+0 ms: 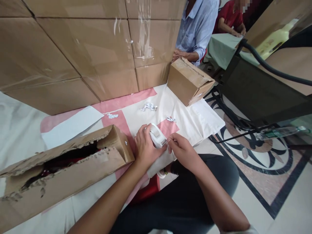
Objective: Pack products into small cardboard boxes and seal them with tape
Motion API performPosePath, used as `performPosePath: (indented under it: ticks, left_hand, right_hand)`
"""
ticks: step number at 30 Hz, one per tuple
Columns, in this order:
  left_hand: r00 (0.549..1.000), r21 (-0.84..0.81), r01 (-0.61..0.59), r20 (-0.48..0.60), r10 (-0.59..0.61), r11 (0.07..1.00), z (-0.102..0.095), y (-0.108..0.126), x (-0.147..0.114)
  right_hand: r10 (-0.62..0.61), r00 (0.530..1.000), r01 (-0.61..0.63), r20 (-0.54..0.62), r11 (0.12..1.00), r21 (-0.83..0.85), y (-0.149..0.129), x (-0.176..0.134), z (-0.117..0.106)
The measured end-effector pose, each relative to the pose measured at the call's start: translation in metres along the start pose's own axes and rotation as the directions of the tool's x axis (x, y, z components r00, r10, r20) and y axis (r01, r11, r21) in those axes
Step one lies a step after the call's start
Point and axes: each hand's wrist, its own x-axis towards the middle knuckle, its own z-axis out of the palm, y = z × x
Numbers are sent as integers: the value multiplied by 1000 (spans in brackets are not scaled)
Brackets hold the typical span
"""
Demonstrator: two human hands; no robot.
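Observation:
My left hand (143, 144) is wrapped round a white tape dispenser (157, 135), held just above the cloth near the table's front edge. At the dispenser's right end, the fingers of my right hand (181, 149) are pinched together. They seem to grip the end of the tape, though the strip itself is too small to make out clearly. Left of my hands lies a long cardboard box (92, 174) with a torn, open top and dark and red contents inside. Crumpled scraps of backing paper (149, 106) rest on the pink and white tablecloth (129, 118) beyond the dispenser.
A wall of taped cartons (85, 48) closes off the table's back. A smaller carton (188, 81) stands at the far right corner, by a person in a light blue shirt (198, 29). White paper (73, 125) lies at left. A black-framed chair (263, 84) is on the right.

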Motion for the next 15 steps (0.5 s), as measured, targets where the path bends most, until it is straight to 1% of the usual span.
performPosePath:
  ticks: [3,5,8,10,13,15]
  left_hand:
    - [1000,-18,5,12,-5,1000,-1,0,0]
    - [1000,-25,5,10,-5,1000,-2,1,1]
    - [1000,-31,1,5,0,1000,-2,1,1]
    - [1000,-37,-4,4,5,999,-2,2,1]
    - [1000,-42,-15,11,15,999,-2,1,0]
    - [1000,-29,-16,22,16,999,-1,-1,0]
  right_hand:
    - [119,992,-122,31,986,112,7,-11,4]
    - [157,987,-159,29,976,148,12,-13,6]
    - [155,988,-151,-7,972,181,17,-10,6]
    - [145,989,-137,-16,961,238,18,-6,6]
    - [138,990,-135,16,927,350,16,-4,5]
    - [136,990,-144,48,907,395,13,-4,6]
